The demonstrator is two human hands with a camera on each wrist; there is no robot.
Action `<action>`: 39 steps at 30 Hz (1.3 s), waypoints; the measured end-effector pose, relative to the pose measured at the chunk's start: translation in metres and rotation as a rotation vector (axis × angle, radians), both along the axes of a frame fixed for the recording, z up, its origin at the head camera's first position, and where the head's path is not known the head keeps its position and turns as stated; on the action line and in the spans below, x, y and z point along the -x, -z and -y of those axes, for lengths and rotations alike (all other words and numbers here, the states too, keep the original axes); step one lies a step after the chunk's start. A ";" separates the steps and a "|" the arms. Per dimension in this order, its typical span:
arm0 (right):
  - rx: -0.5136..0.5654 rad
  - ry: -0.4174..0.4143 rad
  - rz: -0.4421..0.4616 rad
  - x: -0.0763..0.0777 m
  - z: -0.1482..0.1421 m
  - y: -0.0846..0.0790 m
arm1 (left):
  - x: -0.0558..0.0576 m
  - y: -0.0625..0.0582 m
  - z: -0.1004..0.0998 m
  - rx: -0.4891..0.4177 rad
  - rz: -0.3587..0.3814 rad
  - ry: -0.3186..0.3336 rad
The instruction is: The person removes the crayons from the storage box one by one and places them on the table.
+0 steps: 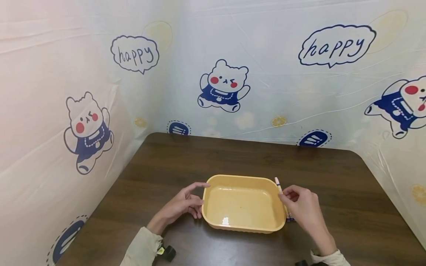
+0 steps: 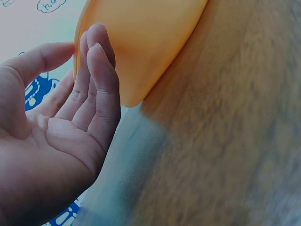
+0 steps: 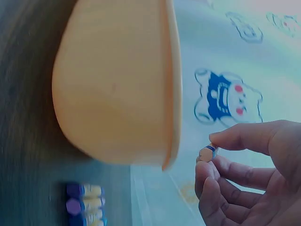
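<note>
A yellow plastic basin (image 1: 243, 208) stands on the dark wooden table. At its left end, my left hand (image 1: 181, 203) touches the rim with thumb and index finger fairly straight; the other fingers bend loosely outside the wall (image 2: 150, 37). Just beyond the right rim, my right hand (image 1: 306, 208) pinches a pale peach crayon (image 1: 277, 183) with a dark blue band between thumb and fingers. The right wrist view shows the crayon's end (image 3: 207, 154) at the fingertips. Several more crayons (image 3: 87, 205) lie side by side on the table below, one with a purple end.
The wooden table (image 1: 186, 159) has rounded far corners. Pale cloth (image 1: 266, 92) printed with bears and "happy" bubbles surrounds it at the back and sides. A small black device (image 1: 169, 253) is at the left wrist.
</note>
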State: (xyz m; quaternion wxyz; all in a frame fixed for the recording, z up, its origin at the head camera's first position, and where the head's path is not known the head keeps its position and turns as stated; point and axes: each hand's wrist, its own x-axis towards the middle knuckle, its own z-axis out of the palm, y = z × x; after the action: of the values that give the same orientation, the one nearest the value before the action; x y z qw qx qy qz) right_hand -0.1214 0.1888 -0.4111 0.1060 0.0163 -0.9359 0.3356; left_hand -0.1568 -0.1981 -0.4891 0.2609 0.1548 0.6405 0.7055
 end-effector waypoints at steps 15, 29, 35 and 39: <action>-0.007 0.101 0.232 0.011 -0.071 0.029 | 0.002 -0.001 -0.001 0.013 0.001 -0.007; -0.021 0.102 0.456 0.001 -0.085 0.051 | -0.004 0.001 0.006 -0.001 0.002 0.008; -0.028 0.102 0.448 0.002 -0.083 0.047 | -0.001 0.002 0.005 -0.013 -0.005 0.011; -0.032 0.105 0.441 0.000 -0.083 0.051 | -0.001 0.005 0.004 -0.020 0.006 0.016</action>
State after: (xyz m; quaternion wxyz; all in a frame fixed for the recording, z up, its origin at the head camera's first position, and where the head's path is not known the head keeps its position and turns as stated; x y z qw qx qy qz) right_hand -0.1219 0.2719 -0.4620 -0.0841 -0.1045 -0.9411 0.3103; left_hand -0.1557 -0.2022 -0.4945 0.2668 0.1603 0.6314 0.7102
